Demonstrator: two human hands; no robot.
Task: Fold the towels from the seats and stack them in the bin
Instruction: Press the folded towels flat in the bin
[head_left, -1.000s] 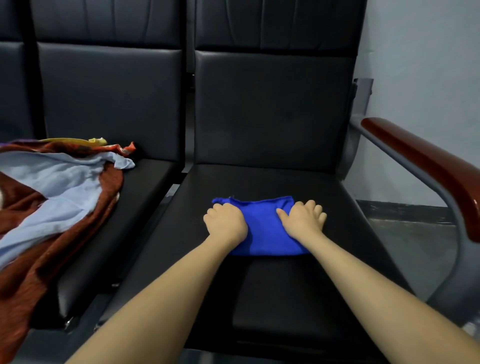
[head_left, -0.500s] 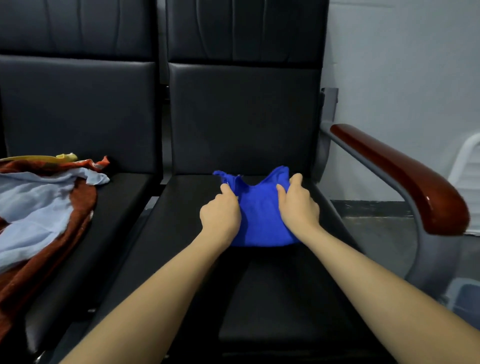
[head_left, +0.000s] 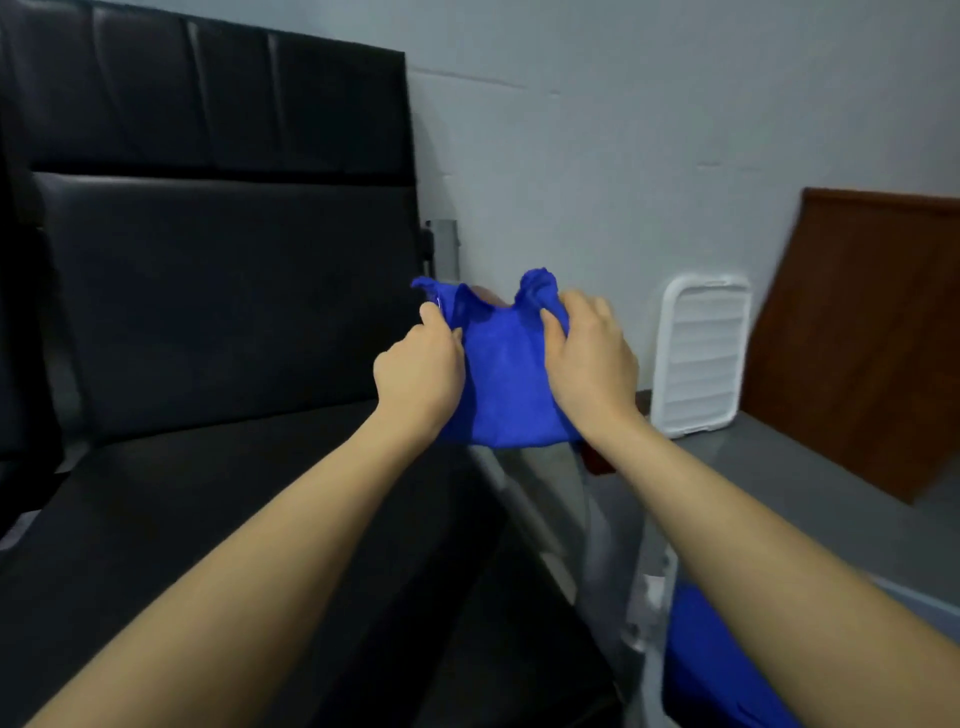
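Observation:
A folded blue towel (head_left: 506, 384) hangs in the air above the right edge of the black seat (head_left: 218, 519). My left hand (head_left: 421, 369) grips its left side and my right hand (head_left: 587, 364) grips its right side, thumbs on the near face. The towel's two top corners stick up above my fingers. At the bottom right stands a pale bin (head_left: 652, 670) with blue cloth (head_left: 711, 670) inside, partly hidden by my right forearm.
The chair's grey metal arm frame (head_left: 597, 545) runs between seat and bin; its wooden armrest is mostly hidden behind the towel. A white slatted lid (head_left: 696, 358) and a brown board (head_left: 857, 332) lean against the grey wall.
Both hands have lifted the blue towel off the seat and carried it right, past the armrest. The view has swung right; the pile of cloths on the left seat is out of sight.

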